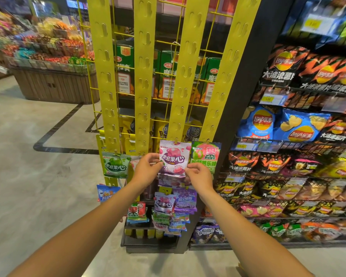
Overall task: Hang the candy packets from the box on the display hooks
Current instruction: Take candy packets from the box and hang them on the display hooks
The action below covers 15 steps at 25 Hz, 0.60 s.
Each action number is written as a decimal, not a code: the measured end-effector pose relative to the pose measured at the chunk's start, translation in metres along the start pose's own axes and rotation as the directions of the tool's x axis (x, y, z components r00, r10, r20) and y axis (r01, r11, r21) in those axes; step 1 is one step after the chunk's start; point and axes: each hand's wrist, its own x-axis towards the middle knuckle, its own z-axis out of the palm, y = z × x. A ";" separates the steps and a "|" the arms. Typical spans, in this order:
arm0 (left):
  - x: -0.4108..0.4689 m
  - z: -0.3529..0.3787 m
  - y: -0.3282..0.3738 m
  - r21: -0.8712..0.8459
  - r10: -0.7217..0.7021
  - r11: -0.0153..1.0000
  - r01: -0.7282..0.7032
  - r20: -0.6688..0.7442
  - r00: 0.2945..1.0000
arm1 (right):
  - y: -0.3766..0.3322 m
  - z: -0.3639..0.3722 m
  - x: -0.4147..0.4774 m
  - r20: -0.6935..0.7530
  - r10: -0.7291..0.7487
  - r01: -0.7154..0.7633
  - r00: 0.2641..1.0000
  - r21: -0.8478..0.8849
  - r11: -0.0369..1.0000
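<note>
My left hand [147,168] and my right hand [199,175] both pinch a pink-and-white candy packet [174,156] by its lower sides. The packet's top sits against the lower end of a yellow hanging strip [185,80]. A green packet [115,165] hangs on the leftmost strip [105,76]. A green-and-pink packet [206,155] hangs just right of the held one. Below my hands, several more packets [165,213] hang or lie piled near the floor. I cannot make out the box itself.
A yellow wire grid [164,40] carries the strips, with green cartons behind it. To the right, black shelves [300,140] hold crisp bags. A round wooden bin [54,84] of wrapped sweets stands at the back left. Pale floor [38,156] spreads to the left.
</note>
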 end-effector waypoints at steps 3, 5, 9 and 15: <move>-0.012 -0.004 0.002 0.082 0.040 0.996 -0.042 0.025 0.999 | 0.004 -0.007 -0.005 0.038 -0.007 0.007 0.999 0.019 1.000; -0.022 -0.004 0.003 0.163 0.073 0.983 -0.079 0.043 0.996 | 0.008 -0.016 -0.009 0.054 -0.019 0.018 0.998 0.015 1.000; -0.044 0.008 0.006 0.422 0.150 0.888 -0.182 0.108 0.983 | 0.016 -0.044 -0.021 0.055 -0.027 0.029 0.998 -0.045 0.999; -0.077 0.069 0.021 0.673 0.324 0.608 -0.421 0.275 0.905 | 0.043 -0.127 -0.053 0.059 -0.180 0.189 0.982 -0.338 0.922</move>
